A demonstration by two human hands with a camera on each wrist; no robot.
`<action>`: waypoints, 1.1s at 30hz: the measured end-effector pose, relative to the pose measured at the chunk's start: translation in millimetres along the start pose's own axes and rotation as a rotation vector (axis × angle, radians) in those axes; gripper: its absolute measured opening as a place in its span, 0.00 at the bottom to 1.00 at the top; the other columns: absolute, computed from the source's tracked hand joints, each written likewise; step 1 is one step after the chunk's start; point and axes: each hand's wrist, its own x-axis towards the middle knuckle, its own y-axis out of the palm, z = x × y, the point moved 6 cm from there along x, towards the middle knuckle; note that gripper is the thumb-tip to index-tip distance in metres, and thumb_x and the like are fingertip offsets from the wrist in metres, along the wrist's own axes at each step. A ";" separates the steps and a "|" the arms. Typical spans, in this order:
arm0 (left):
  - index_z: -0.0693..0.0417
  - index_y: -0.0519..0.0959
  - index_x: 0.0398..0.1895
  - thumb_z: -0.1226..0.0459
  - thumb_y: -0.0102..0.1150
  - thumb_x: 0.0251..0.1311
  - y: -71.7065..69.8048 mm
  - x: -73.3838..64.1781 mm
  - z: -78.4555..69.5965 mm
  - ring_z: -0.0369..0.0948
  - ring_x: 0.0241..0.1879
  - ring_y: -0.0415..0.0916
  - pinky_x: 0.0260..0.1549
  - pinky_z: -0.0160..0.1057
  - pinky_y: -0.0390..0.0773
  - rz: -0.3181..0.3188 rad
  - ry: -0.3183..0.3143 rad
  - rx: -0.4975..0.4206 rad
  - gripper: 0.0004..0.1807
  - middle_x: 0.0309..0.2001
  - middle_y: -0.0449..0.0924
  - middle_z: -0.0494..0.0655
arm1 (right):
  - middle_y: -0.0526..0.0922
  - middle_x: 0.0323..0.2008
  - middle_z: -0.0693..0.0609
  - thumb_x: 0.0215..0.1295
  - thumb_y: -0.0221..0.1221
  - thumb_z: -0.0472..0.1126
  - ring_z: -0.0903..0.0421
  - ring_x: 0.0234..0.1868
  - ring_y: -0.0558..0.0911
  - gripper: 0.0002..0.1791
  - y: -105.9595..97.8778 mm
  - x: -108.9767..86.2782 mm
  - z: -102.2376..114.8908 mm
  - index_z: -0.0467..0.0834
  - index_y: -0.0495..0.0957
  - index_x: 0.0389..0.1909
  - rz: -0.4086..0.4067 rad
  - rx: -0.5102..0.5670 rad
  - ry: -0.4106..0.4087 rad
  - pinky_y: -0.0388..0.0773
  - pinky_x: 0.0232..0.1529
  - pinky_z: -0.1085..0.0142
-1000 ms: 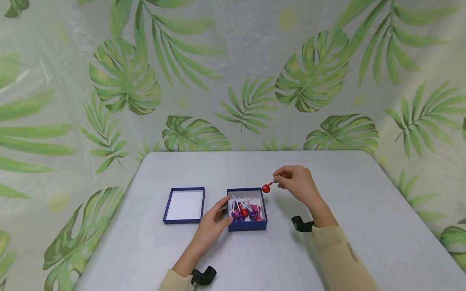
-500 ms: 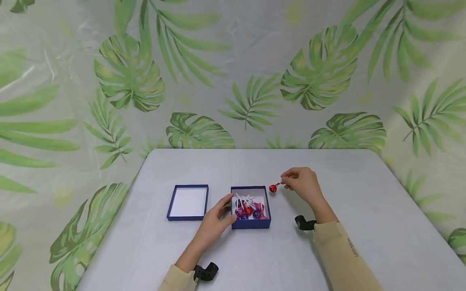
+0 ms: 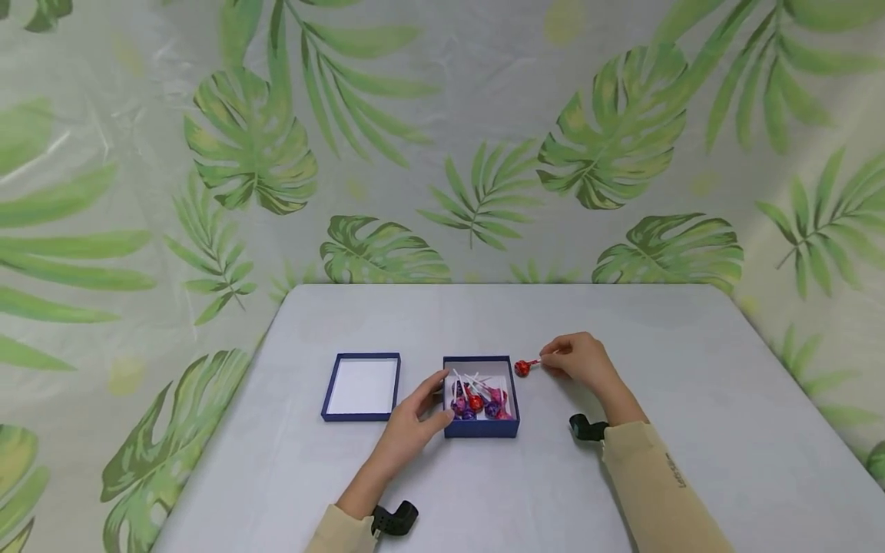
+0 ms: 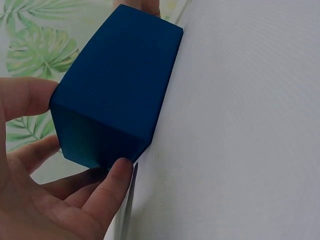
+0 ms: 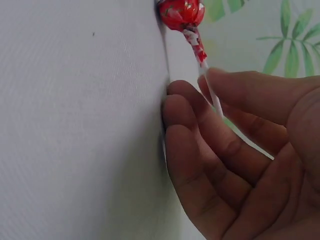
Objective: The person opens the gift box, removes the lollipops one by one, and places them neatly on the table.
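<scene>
A blue box [image 3: 481,429] stands on the table with several wrapped lollipops [image 3: 475,402] inside, their white sticks pointing up. My left hand [image 3: 409,424] holds the box at its left side, the thumb near the front corner and the fingers along the side [image 4: 95,140]. To the right of the box, my right hand [image 3: 582,362] pinches the white stick of a red lollipop [image 3: 522,369] between thumb and forefinger. In the right wrist view, the red wrapped head [image 5: 181,12] is at the table surface and the other fingertips [image 5: 180,107] are close to it.
Left of the box lies a shallow blue-rimmed lid [image 3: 361,386] with its white inside up. The white table [image 3: 484,315] ends at the back against a leaf-patterned sheet [image 3: 484,115]. A black wrist device [image 3: 396,518] sits on each forearm.
My right hand has lowered the red lollipop towards the table, and its stick now lies flatter. The left hand stays at the box. The whole head view has shifted slightly.
</scene>
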 end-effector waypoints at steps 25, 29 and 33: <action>0.36 0.63 0.76 0.60 0.61 0.69 -0.2 -7.7 -5.2 0.51 0.72 0.62 0.67 0.49 0.66 -0.033 -0.016 0.101 0.34 0.74 0.64 0.51 | 0.83 0.27 0.51 0.63 0.69 0.43 0.55 0.26 0.79 0.08 6.6 0.2 -6.6 0.45 0.88 0.41 0.105 -0.047 -0.034 0.78 0.28 0.63; 0.36 0.63 0.77 0.58 0.60 0.69 0.5 -6.9 -4.1 0.53 0.72 0.62 0.67 0.51 0.66 -0.020 -0.005 0.088 0.34 0.74 0.63 0.52 | 0.83 0.28 0.51 0.62 0.69 0.43 0.55 0.25 0.79 0.09 3.4 -0.3 -9.0 0.45 0.88 0.41 0.124 -0.067 -0.037 0.78 0.27 0.63; 0.37 0.62 0.77 0.57 0.60 0.69 1.8 -4.2 -4.3 0.51 0.72 0.62 0.68 0.49 0.65 -0.005 0.012 0.103 0.34 0.74 0.63 0.51 | 0.83 0.27 0.50 0.62 0.69 0.42 0.55 0.24 0.79 0.08 0.5 -0.3 -12.9 0.44 0.88 0.41 0.124 -0.076 -0.027 0.79 0.27 0.63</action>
